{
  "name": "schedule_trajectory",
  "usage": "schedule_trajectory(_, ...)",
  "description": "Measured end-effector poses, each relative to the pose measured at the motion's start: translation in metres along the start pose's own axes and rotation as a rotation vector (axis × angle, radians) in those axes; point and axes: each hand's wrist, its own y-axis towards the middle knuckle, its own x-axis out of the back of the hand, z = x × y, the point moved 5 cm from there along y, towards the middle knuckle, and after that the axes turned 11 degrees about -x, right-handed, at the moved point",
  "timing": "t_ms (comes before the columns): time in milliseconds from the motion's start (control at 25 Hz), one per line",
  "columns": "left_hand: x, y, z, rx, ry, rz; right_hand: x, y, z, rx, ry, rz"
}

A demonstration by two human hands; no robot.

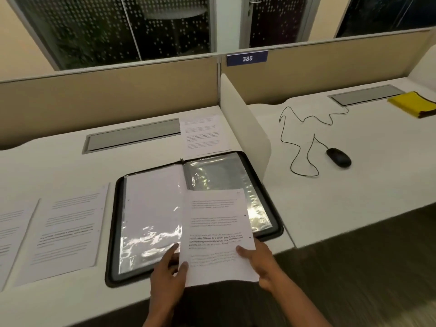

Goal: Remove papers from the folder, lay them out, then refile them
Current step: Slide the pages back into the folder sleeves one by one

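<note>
Fingers (pixel 243 250) of the right hand (pixel 262 263) curl round the right edge of a printed sheet (pixel 218 234), thumb on top, while the left hand (pixel 168 277) pinches the sheet's lower left edge with its thumb and stretches its forefinger onto the clear sleeve (pixel 151 215) of the open folder (pixel 113 232). Both hands grip the sheet, which hangs over the folder's right half and past the near edge of the bench (pixel 70 303), at about six o'clock from the folder's spine. Two more sheets lie flat at nine o'clock from the folder: one just beside it (pixel 70 230), another further out (pixel 11 230) and partly cut off by the picture's edge; a fourth sheet (pixel 204 134) lies at twelve o'clock, touching or just under the folder's far rim. The held sheet looks light and limp and will likely sag or crease if taken by one corner, so holding it at two opposite edges, as now, seems the safer way. The plastic sleeves look glossy and slippery, and would probably need a finger to spread the mouth before any paper slides in. Whether this sheet is coming out or going back I cannot tell. On the neighbouring bench lie a black mouse (pixel 338 157) with its cord and a yellow cloth (pixel 412 103).
</note>
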Motion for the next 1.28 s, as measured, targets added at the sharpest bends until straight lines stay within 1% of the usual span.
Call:
schedule_trajectory(80,-0.005,-0.002,-0.004,0.055,0.012,0.056,0.015,-0.009,-0.011,0.006,-0.006,-0.021)
schedule_trajectory(160,-0.011,-0.005,-0.007,0.123,-0.099,0.120,0.026,-0.013,-0.019,0.009,-0.006,-0.058)
schedule_trajectory(200,-0.014,-0.007,-0.010,0.130,-0.134,0.140,0.032,-0.015,-0.019,0.007,-0.012,-0.074)
schedule_trajectory(240,-0.015,-0.010,-0.014,0.106,-0.123,0.140,0.036,-0.017,-0.018,0.003,-0.018,-0.084)
schedule_trajectory(320,-0.011,-0.012,-0.026,-0.040,0.053,0.082,0.044,-0.018,-0.017,-0.007,-0.041,-0.099)
schedule_trajectory(400,-0.008,-0.008,-0.042,-0.237,0.261,-0.034,0.050,-0.025,-0.021,-0.004,-0.034,-0.108)
schedule_trajectory(480,-0.014,0.010,-0.053,-0.404,0.378,-0.075,0.058,-0.035,-0.034,-0.002,-0.006,-0.112)
schedule_trajectory(560,-0.031,0.035,-0.060,-0.528,0.485,-0.006,0.068,-0.051,-0.048,0.005,-0.015,-0.161)
schedule_trajectory(600,-0.042,0.047,-0.063,-0.580,0.544,0.063,0.073,-0.059,-0.054,0.015,-0.022,-0.196)
schedule_trajectory(680,-0.067,0.062,-0.071,-0.643,0.668,0.267,0.083,-0.078,-0.064,0.038,0.003,-0.266)
schedule_trajectory(760,-0.091,0.069,-0.074,-0.635,0.748,0.495,0.089,-0.098,-0.068,0.082,0.007,-0.327)
schedule_trajectory(800,-0.099,0.071,-0.074,-0.603,0.772,0.585,0.090,-0.105,-0.068,0.111,0.004,-0.356)
schedule_trajectory(840,-0.105,0.072,-0.073,-0.585,0.800,0.641,0.091,-0.111,-0.070,0.134,0.016,-0.379)
schedule_trajectory(920,-0.111,0.074,-0.072,-0.614,0.848,0.662,0.092,-0.117,-0.075,0.152,0.056,-0.412)
schedule_trajectory(1080,-0.109,0.075,-0.068,-0.722,0.830,0.633,0.100,-0.125,-0.087,0.160,0.126,-0.506)
schedule_trajectory(1280,-0.106,0.072,-0.073,-0.804,0.819,0.569,0.112,-0.139,-0.084,0.189,0.140,-0.493)
